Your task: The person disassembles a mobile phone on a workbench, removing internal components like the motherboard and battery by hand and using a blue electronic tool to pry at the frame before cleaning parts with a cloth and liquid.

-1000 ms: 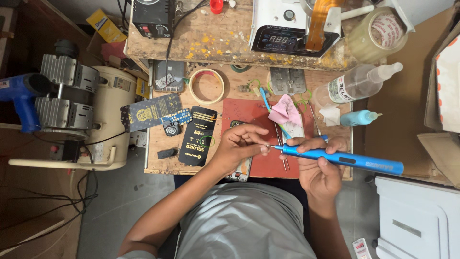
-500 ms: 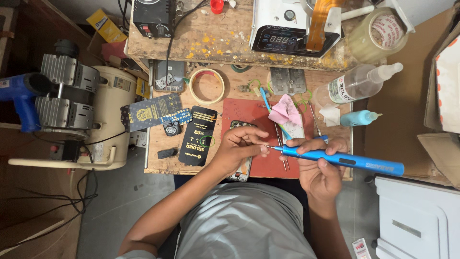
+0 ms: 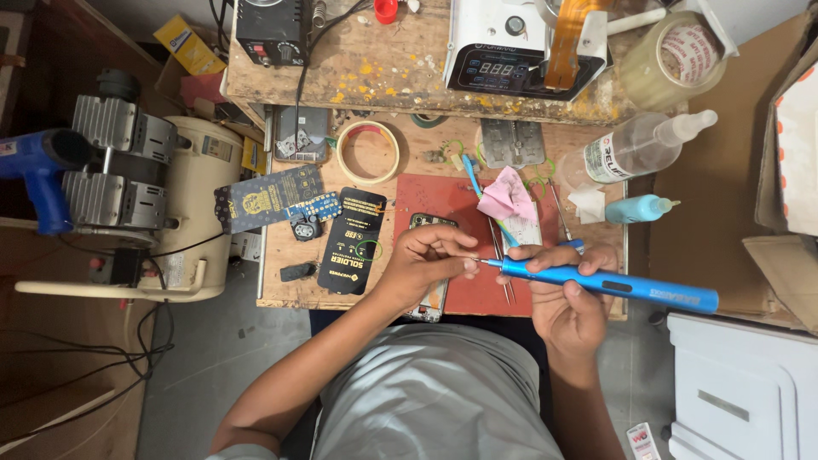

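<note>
**Me:** Workbench (image 3: pixel 281 264) first: scarred wood, a shelf above it, concrete floor below, a cream compressor (image 3: pixel 183 213) to my left.

**Friend:** What could go wrong?

**Me:** The biggest risk, I think, is the driver (image 3: pixel 609 285). My right hand (image 3: pixel 567 302) is wrapped shut around its blue barrel, and my left hand (image 3: pixel 426 264) is pinched closed at the bit end. I cannot tell whether a bit or a screw sits between those fingertips. If the tip jumps, I judge it could prick a finger, or a small part could drop to the floor.

**Friend:** Where is the phone?

**Me:** The phone (image 3: pixel 430 226) lies on the red mat (image 3: pixel 460 298), right under my left hand and mostly hidden. A slip downward could scratch it.

**Friend:** Anything else?

**Me:** The clear bottle (image 3: pixel 635 149) lies on its side near my right elbow's reach, and the small blue bottle (image 3: pixel 641 208) beside it. A knock could spill either one, if the caps are loose.

**Friend:** Count things, big to small.

**Me:** One compressor. One blue gun (image 3: pixel 38 170). One station (image 3: pixel 528 47) with a display. One black box (image 3: pixel 273 30). One driver. Two bottles. Two tape rolls: clear (image 3: pixel 673 55), tan (image 3: pixel 368 152). Two dark cards (image 3: pixel 354 243). One phone. One pink cloth (image 3: pixel 509 198). Tweezers (image 3: pixel 503 264), one pair that I can make out.
</note>
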